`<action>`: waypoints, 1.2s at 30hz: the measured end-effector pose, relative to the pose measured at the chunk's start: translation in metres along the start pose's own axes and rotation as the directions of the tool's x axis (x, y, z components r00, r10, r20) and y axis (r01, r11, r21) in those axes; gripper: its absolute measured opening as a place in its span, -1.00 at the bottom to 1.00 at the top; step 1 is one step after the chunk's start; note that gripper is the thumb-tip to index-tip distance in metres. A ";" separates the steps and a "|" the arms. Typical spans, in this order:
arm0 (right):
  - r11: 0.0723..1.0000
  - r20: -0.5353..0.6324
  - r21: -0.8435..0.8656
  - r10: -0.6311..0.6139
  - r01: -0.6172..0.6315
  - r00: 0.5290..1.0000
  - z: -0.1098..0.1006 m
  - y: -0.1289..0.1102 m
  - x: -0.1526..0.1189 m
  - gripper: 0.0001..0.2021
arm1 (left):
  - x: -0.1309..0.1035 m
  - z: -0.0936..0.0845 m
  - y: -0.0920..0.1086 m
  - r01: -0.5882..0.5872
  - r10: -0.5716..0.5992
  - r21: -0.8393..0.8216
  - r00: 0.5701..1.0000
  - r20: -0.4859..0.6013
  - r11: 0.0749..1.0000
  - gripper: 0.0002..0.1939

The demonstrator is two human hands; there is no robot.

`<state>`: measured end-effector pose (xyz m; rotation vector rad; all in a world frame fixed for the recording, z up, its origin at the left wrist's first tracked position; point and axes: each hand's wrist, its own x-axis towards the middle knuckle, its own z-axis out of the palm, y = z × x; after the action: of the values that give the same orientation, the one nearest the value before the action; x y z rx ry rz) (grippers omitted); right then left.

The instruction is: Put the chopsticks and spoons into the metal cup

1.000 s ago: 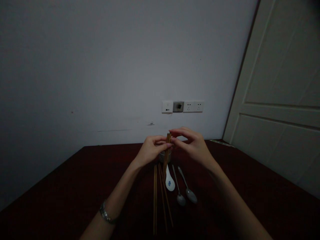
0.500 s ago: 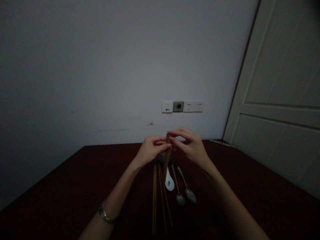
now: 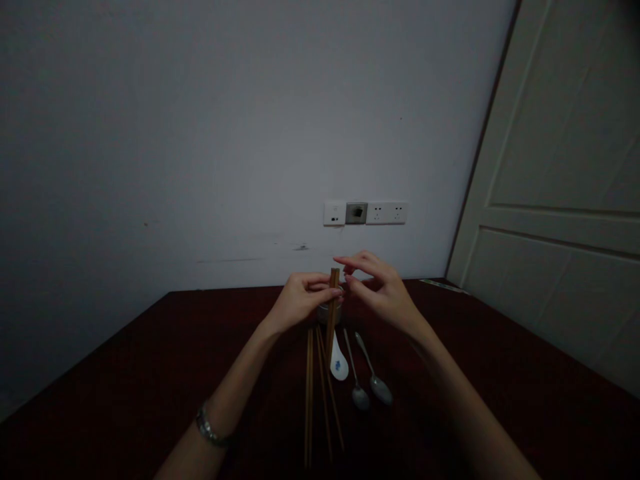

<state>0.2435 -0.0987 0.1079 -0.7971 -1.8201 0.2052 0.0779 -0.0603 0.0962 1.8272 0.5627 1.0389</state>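
Note:
My left hand [image 3: 299, 305] grips a pair of wooden chopsticks [image 3: 331, 313] near their top and holds them nearly upright over a dark red table [image 3: 125, 393]. My right hand [image 3: 381, 291] hovers just to the right of the chopstick tops, fingers spread and slightly apart from the wood. Behind the held chopsticks a small metal cup [image 3: 330, 312] is partly hidden. Several loose chopsticks [image 3: 310, 400] lie flat on the table below the hands. A white ceramic spoon [image 3: 339, 362] with a blue mark and two metal spoons [image 3: 370, 387] lie to their right.
A pale wall with a row of power sockets [image 3: 366, 213] stands behind the table. A white panelled door [image 3: 560, 200] fills the right side. A metal watch [image 3: 210, 428] sits on my left wrist. The scene is dim.
My right hand has let go of the chopstick tops and opened its fingers, drawing slightly right. My left hand keeps its grip, almost still.

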 end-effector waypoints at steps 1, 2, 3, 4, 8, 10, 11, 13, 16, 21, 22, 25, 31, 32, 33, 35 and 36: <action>1.000 0.014 -0.001 -0.001 0.001 1.000 0.000 0.000 0.000 -0.66 | 0.000 0.000 0.000 0.002 -0.002 0.010 1.000 0.004 1.000 -0.74; 1.000 0.028 -0.002 -0.003 0.003 1.000 -0.001 0.000 0.000 -0.66 | 0.000 0.000 0.001 0.002 -0.003 0.022 1.000 0.007 1.000 -0.75; 1.000 0.041 -0.003 -0.006 0.006 0.999 -0.001 0.000 0.000 -0.66 | 0.000 0.000 0.001 0.003 -0.003 0.034 1.000 0.011 0.999 -0.75; 1.000 0.051 -0.002 -0.008 0.008 0.999 -0.001 0.001 0.000 -0.66 | 0.000 0.000 0.001 0.003 -0.003 0.042 1.000 0.014 0.999 -0.76; 1.000 0.069 -0.002 -0.005 0.005 0.998 -0.003 0.002 0.001 -0.64 | -0.001 0.000 0.000 0.001 -0.002 0.044 1.000 0.012 0.999 -0.75; 1.000 0.069 -0.006 0.003 -0.003 0.998 -0.003 0.002 0.000 -0.61 | 0.000 0.000 -0.001 0.007 -0.008 0.042 1.000 0.009 0.999 -0.73; 1.000 0.070 -0.006 0.006 -0.005 0.998 -0.003 0.002 0.000 -0.60 | 0.000 0.000 -0.001 0.009 -0.010 0.043 1.000 0.010 0.999 -0.73; 1.000 0.076 0.001 0.004 -0.004 0.997 -0.002 0.002 0.000 -0.60 | 0.000 0.000 -0.003 0.006 -0.007 0.045 1.000 0.017 0.999 -0.74; 1.000 0.090 0.012 -0.008 0.007 0.996 -0.002 0.003 0.000 -0.60 | 0.000 -0.001 -0.004 -0.007 0.006 0.039 1.000 0.024 0.999 -0.75; 0.999 0.087 0.045 -0.002 -0.001 0.996 -0.001 0.005 0.000 -0.61 | -0.001 -0.002 -0.003 -0.003 0.002 0.052 1.000 0.022 0.999 -0.76; 0.998 0.090 0.061 0.004 -0.009 0.996 -0.001 0.004 0.000 -0.62 | -0.002 -0.002 -0.002 -0.002 0.001 0.059 1.000 0.021 0.998 -0.76; 0.994 0.109 0.102 0.035 -0.046 0.993 -0.001 0.003 0.001 -0.63 | -0.003 -0.001 0.000 -0.013 0.013 0.066 1.000 0.009 0.998 -0.75; 0.959 0.066 0.202 0.190 -0.199 0.980 -0.003 0.002 0.002 -0.56 | -0.003 -0.004 0.010 -0.038 0.043 0.079 0.997 -0.057 0.996 -0.75; 0.940 0.076 0.225 0.245 -0.256 0.966 -0.004 0.004 0.002 -0.59 | -0.003 -0.005 0.011 -0.038 0.045 0.084 0.996 -0.076 0.996 -0.75; 0.916 0.108 0.249 0.298 -0.316 0.948 -0.004 0.005 0.002 -0.64 | -0.003 -0.007 0.012 -0.039 0.047 0.088 0.994 -0.094 0.995 -0.76; 0.859 0.226 0.294 0.364 -0.419 0.904 -0.004 0.011 0.002 -0.71 | -0.003 -0.011 0.011 -0.042 0.055 0.099 0.991 -0.125 0.994 -0.78; 0.833 0.284 0.313 0.376 -0.456 0.882 -0.002 0.014 0.002 -0.72 | -0.003 -0.013 0.011 -0.042 0.056 0.106 0.989 -0.136 0.993 -0.78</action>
<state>0.2506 -0.0876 0.1033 -0.9164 -1.7008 0.9300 0.0649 -0.0607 0.1073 1.8760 0.6689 1.1968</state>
